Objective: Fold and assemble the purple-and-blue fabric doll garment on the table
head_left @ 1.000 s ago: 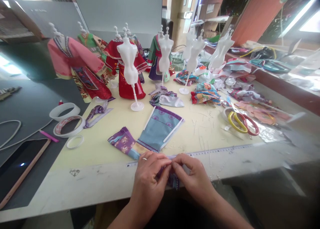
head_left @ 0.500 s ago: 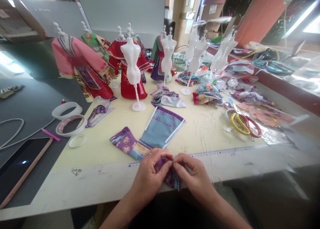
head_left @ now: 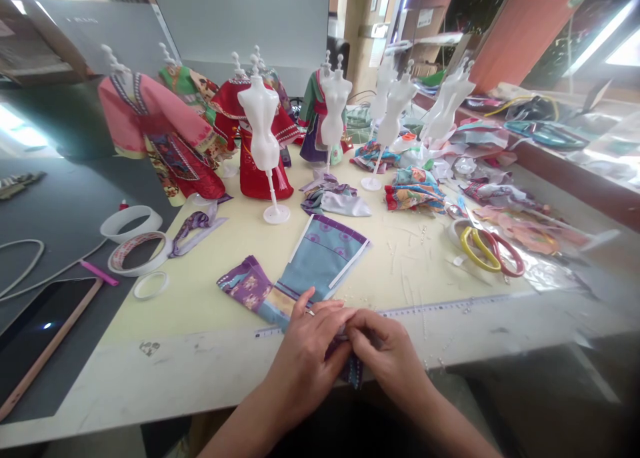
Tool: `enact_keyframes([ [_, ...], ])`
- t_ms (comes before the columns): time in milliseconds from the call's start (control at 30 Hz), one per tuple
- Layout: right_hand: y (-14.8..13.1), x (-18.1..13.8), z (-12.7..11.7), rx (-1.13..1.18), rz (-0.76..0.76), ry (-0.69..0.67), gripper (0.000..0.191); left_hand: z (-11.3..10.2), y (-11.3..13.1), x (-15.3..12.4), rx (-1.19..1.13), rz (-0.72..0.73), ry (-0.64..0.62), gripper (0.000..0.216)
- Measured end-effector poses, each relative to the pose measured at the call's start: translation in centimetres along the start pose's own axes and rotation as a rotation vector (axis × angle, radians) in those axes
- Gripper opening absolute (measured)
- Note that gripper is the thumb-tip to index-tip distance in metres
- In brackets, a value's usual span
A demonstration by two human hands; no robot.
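My left hand (head_left: pixel 305 355) and my right hand (head_left: pixel 385 351) meet at the front edge of the cream table top (head_left: pixel 400 271). Both pinch a small purple patterned cloth piece (head_left: pixel 351 371), which hangs partly below my fingers and is mostly hidden by them. My left index finger points up, close to a light blue cloth panel with purple trim (head_left: pixel 320 261). Left of that panel lies a purple floral cloth strip (head_left: pixel 245 283), and its lower end is near my left hand. A metal ruler (head_left: pixel 440 305) runs along the table edge to the right of my hands.
Several white dress forms (head_left: pixel 259 115) and dressed doll garments, including a red dress (head_left: pixel 260 178), stand at the back. Fabric scraps (head_left: pixel 415 190), yellow-handled scissors (head_left: pixel 480 250) and tape rolls (head_left: pixel 137 253) lie around. A tablet (head_left: pixel 40 331) rests on a dark mat at left.
My left index finger has lifted and straightened upward, and my hands have shifted slightly lower, with the purple piece still between them. The camera view has moved only slightly.
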State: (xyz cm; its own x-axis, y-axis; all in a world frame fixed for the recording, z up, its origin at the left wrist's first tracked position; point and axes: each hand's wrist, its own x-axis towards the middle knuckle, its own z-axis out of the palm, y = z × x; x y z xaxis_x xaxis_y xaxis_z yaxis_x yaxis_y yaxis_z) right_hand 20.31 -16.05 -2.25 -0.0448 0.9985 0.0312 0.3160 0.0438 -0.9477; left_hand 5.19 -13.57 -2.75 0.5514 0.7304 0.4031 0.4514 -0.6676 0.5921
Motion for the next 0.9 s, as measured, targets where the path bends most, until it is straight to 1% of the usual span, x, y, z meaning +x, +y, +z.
enact_keyframes([
  [67,0.02,0.01,-0.17,-0.001,0.009,0.018,0.017,-0.41,-0.14,-0.05,-0.05,-0.058,-0.066,0.036],
  [133,-0.04,-0.02,-0.35,0.001,0.006,0.024,0.019,-0.72,-0.27,-0.02,-0.093,-0.129,-0.101,0.035],
  [267,-0.12,-0.25,-0.5,0.014,-0.008,0.04,0.021,-0.74,-0.24,0.31,-0.183,-0.255,-0.08,0.027],
  [400,-0.13,-0.51,-0.61,0.033,-0.015,0.051,0.019,-0.64,0.02,0.63,-0.294,-0.349,-0.062,0.025],
  [533,-0.33,-0.62,-0.87,0.047,0.012,0.032,0.02,-0.74,0.08,0.51,-0.299,-0.366,-0.036,0.025],
  [667,-0.44,-0.51,-0.88,0.008,0.033,-0.006,0.015,-0.83,-0.03,0.22,-0.258,-0.337,-0.028,0.026],
  [767,-0.43,-0.34,-0.67,-0.022,0.031,0.003,0.015,-0.91,-0.1,0.09,-0.247,-0.318,-0.026,0.027],
  [900,-0.39,-0.23,-0.42,-0.004,0.039,0.007,0.015,-1.13,-0.07,-0.04,-0.257,-0.33,-0.013,0.027],
])
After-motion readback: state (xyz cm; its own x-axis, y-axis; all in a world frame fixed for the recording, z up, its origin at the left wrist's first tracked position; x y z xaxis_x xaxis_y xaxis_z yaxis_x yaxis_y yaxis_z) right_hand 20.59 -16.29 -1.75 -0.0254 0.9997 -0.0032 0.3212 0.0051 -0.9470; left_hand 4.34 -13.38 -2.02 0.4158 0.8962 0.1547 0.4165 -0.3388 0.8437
